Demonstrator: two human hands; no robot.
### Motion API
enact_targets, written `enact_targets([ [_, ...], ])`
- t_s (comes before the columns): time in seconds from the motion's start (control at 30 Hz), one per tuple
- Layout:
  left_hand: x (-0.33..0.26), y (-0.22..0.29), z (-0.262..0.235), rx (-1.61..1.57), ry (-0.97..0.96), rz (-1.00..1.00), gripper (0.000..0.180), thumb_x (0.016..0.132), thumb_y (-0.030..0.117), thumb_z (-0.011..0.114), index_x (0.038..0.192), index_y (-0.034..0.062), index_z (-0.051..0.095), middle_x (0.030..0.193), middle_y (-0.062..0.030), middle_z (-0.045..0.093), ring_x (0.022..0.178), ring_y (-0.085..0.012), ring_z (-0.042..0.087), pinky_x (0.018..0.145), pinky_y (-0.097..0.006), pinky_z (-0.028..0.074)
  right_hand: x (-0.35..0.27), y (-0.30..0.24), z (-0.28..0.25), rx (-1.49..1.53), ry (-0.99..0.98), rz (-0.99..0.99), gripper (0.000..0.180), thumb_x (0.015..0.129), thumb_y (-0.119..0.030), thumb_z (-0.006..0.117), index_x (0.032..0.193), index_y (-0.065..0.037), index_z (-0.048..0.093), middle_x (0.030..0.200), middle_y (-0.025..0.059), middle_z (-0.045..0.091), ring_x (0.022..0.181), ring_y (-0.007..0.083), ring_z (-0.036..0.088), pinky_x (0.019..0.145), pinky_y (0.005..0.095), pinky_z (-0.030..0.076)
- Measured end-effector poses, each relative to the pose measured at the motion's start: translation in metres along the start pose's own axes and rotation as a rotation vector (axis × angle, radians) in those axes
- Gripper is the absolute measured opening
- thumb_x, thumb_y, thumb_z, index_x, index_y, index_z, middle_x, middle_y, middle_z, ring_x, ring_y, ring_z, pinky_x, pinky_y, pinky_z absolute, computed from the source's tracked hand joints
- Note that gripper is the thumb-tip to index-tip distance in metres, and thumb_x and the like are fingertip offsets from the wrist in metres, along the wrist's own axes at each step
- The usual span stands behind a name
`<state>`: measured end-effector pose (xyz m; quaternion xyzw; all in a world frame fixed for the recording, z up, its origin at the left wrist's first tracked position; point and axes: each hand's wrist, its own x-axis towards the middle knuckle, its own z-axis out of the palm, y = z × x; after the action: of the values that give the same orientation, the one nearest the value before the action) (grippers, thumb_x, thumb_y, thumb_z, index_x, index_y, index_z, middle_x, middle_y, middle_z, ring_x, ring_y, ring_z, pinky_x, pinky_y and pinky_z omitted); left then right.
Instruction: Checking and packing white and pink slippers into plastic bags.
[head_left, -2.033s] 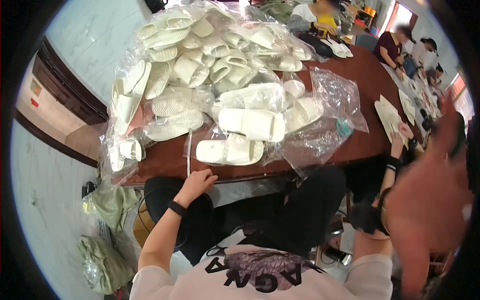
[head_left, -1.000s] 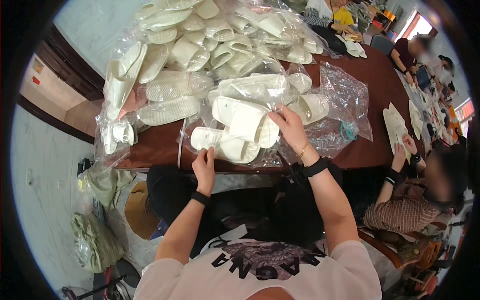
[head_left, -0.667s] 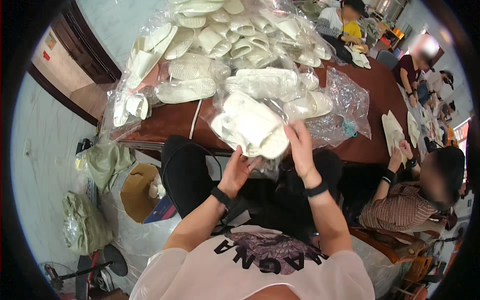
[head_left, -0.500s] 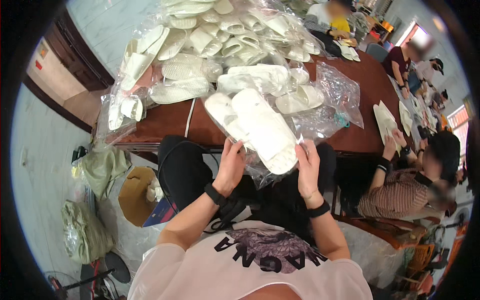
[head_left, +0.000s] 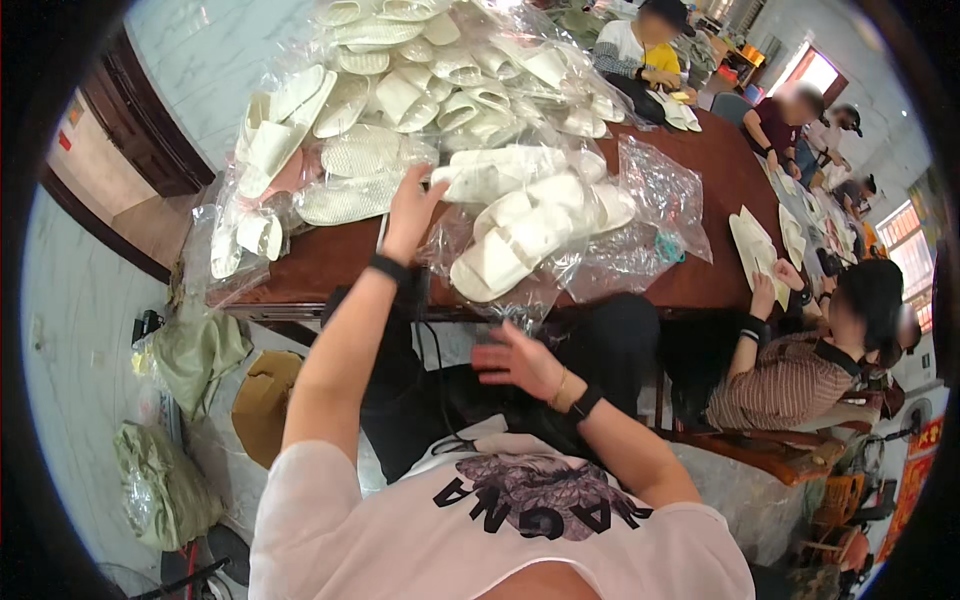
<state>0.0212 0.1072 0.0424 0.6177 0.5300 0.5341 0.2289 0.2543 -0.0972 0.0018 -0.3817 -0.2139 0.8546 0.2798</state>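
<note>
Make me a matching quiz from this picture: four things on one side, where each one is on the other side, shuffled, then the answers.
Things:
1. left hand
2. right hand
3. bagged white slippers
4. green sack

Places:
A. on the floor by the wall
B. open, above the lap, below the table edge
C. at the near edge of the brown table
D. raised to the pile of slipper bags

Pairs: 1-D, 2-B, 3-C, 4-A

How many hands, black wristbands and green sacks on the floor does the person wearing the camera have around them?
Hands: 2, left hand and right hand
Black wristbands: 2
Green sacks: 2
Total: 6
</note>
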Motion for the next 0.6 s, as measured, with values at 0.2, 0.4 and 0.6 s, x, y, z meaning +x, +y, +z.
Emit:
enact_targets([
  [0.2, -0.134, -0.047, 0.027, 0.371, -0.054, -0.241, 0.066, 0.086, 0.021, 0.068, 0.143, 0.0084, 0.035, 0.143, -0.0315, 0.032, 0.131, -0.0456, 0.034, 0.105, -0.047, 0.033, -0.021, -0.063, -0.020, -0.476, 0.128, -0.314, 0.026, 0.097, -0.023, 0.050, 0.105, -0.001, 0.062, 0.081, 0.0091, 0.066, 0.066, 0.0158, 0.064, 0.061, 0.0275, 0.054],
  [0.4, -0.088, -0.039, 0.030, -0.167, 0.082, -0.635, 0.054, 0.090, 0.010, 0.062, 0.137, 0.0008, 0.040, 0.105, -0.0151, 0.064, 0.088, -0.0225, 0.062, 0.076, -0.034, 0.050, 0.023, -0.179, -0.108, -0.672, 0.794, -0.959, 0.017, 0.095, -0.013, 0.052, 0.103, -0.003, 0.064, 0.077, 0.0051, 0.065, 0.060, 0.0121, 0.059, 0.053, 0.0261, 0.048],
  [0.6, -0.041, -0.060, 0.011, -0.339, 0.147, -0.346, 0.050, 0.088, -0.004, 0.057, 0.136, 0.0041, 0.044, 0.107, -0.0108, 0.061, 0.088, -0.0173, 0.060, 0.075, -0.029, 0.049, 0.056, -0.189, -0.109, -1.045, 0.692, -0.507, 0.016, 0.091, -0.014, 0.057, 0.094, -0.003, 0.068, 0.079, 0.0055, 0.068, 0.068, 0.0096, 0.062, 0.058, 0.0250, 0.048],
])
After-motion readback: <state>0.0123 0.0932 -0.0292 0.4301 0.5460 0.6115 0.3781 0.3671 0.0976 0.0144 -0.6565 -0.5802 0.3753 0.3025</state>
